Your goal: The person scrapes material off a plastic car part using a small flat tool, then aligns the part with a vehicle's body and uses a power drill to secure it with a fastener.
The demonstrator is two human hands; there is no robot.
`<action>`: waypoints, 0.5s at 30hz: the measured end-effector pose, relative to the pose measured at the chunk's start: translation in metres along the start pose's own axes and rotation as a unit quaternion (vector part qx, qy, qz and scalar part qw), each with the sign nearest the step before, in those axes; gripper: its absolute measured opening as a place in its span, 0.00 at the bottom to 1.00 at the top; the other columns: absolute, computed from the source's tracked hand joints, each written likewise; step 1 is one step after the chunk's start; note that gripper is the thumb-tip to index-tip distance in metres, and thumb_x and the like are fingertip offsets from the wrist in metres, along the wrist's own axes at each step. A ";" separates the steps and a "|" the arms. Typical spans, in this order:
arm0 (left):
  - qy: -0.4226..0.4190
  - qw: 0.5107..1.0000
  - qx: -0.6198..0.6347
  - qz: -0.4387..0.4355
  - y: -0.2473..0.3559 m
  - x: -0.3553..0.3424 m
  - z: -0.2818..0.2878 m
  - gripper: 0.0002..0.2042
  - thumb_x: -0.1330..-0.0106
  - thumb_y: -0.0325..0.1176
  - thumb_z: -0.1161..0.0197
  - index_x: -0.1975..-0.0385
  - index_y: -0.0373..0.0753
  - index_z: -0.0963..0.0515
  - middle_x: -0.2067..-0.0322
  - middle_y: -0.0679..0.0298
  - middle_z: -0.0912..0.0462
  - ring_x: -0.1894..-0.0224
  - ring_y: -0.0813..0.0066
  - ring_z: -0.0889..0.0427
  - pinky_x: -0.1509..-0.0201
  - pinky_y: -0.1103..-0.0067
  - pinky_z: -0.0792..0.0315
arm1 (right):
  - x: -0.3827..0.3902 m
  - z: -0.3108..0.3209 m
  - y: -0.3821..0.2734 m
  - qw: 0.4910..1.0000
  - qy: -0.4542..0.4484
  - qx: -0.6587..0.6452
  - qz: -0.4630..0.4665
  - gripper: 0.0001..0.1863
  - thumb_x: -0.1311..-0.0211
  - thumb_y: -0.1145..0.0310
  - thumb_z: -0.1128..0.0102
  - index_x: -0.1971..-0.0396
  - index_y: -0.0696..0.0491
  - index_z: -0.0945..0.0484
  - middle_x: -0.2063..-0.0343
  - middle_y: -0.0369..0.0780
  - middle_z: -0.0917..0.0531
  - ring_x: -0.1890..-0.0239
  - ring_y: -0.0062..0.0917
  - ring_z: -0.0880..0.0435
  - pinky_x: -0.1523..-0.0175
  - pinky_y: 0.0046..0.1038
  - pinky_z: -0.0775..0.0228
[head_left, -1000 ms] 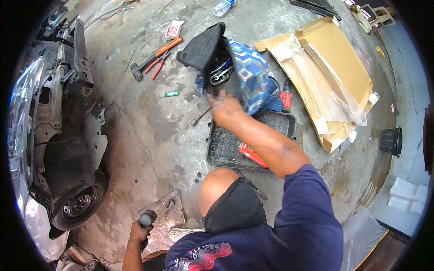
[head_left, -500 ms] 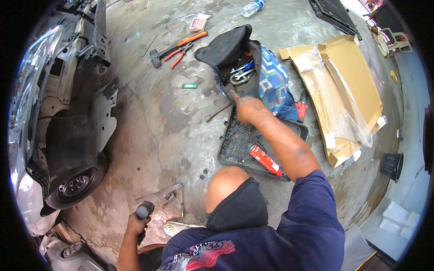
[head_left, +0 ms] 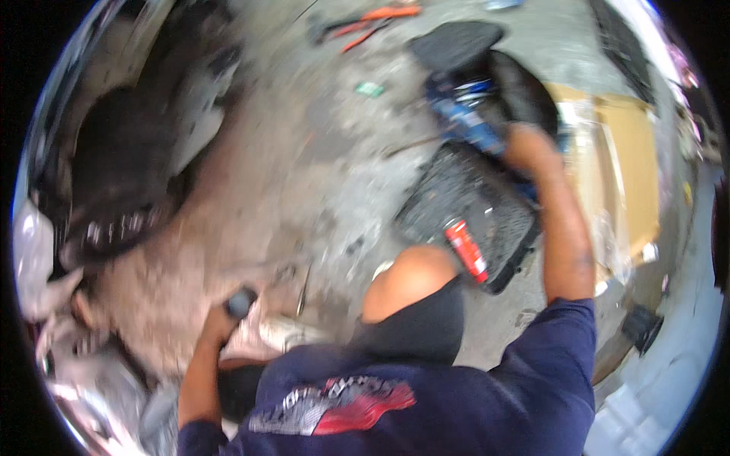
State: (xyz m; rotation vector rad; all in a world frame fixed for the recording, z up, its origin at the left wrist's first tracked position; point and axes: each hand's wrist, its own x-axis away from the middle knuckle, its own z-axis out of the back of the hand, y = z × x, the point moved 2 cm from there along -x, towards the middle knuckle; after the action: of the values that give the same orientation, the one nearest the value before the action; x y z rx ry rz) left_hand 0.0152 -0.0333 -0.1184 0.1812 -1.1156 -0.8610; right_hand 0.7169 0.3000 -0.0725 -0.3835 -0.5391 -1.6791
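Observation:
My left hand, low at the left, is closed around a dark tool with a round grey end; the rest of the tool is hidden by the hand. Stretched out to the upper right, my right hand grips the near rim of a soft bag with a black lining and blue patterned cloth. Blur smears those fingers. Inside the bag lie blue-handled and metal tools, too blurred to name. Just below the bag, a black ribbed tray holds a red spray can.
A hammer and red-handled pliers lie on the floor beyond, near a small green item. Flattened cardboard lies right of the bag. A car with its wheel stands at the left. A black container sits far right.
The view has shifted and blurred. The bag's mouth has spread wider, showing more black lining, with my right hand still at its rim. My left hand keeps hold of the dark tool.

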 end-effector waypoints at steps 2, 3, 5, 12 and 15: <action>-0.019 0.975 -0.219 0.033 0.041 -0.009 0.013 0.28 0.36 0.42 0.27 0.36 0.40 0.18 0.46 0.45 0.11 0.43 0.55 0.11 0.40 0.65 0.20 | -0.013 0.003 0.049 0.998 0.027 0.052 -0.003 0.19 0.33 0.67 0.38 0.45 0.58 0.15 0.46 0.56 0.13 0.42 0.49 0.13 0.38 0.47 0.20; -0.023 0.969 -0.242 0.029 0.051 -0.020 0.019 0.28 0.38 0.43 0.26 0.38 0.39 0.17 0.47 0.44 0.11 0.45 0.52 0.10 0.41 0.64 0.20 | -0.022 0.005 0.078 0.997 0.047 0.053 -0.002 0.22 0.35 0.67 0.36 0.42 0.59 0.17 0.45 0.57 0.14 0.40 0.50 0.14 0.36 0.46 0.22; 0.009 0.954 -0.301 0.013 0.027 -0.029 0.036 0.30 0.43 0.42 0.24 0.38 0.40 0.18 0.51 0.44 0.10 0.47 0.47 0.11 0.41 0.61 0.19 | -0.026 0.008 0.116 0.993 0.113 0.021 0.004 0.33 0.41 0.68 0.31 0.35 0.62 0.22 0.40 0.59 0.16 0.34 0.52 0.19 0.29 0.44 0.27; 0.099 0.965 -0.223 0.091 -0.023 -0.025 0.061 0.30 0.40 0.41 0.25 0.36 0.41 0.19 0.53 0.44 0.10 0.48 0.47 0.10 0.42 0.62 0.19 | -0.052 -0.006 0.084 0.989 0.087 0.073 0.093 0.35 0.42 0.67 0.29 0.34 0.62 0.23 0.40 0.60 0.17 0.35 0.53 0.19 0.30 0.45 0.27; 0.099 0.967 -0.195 0.133 -0.032 -0.028 0.068 0.30 0.39 0.42 0.24 0.36 0.41 0.19 0.53 0.44 0.09 0.49 0.48 0.10 0.43 0.63 0.19 | -0.050 -0.007 0.058 0.994 0.044 0.070 0.076 0.36 0.43 0.66 0.28 0.34 0.62 0.23 0.42 0.60 0.17 0.37 0.55 0.18 0.32 0.47 0.25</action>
State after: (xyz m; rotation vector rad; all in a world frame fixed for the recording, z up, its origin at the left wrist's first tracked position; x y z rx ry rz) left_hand -0.0633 -0.0166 -0.1242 -0.2025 -0.7442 -0.7838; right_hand 0.7827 0.3306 -0.0976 -0.2418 -0.5457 -1.4959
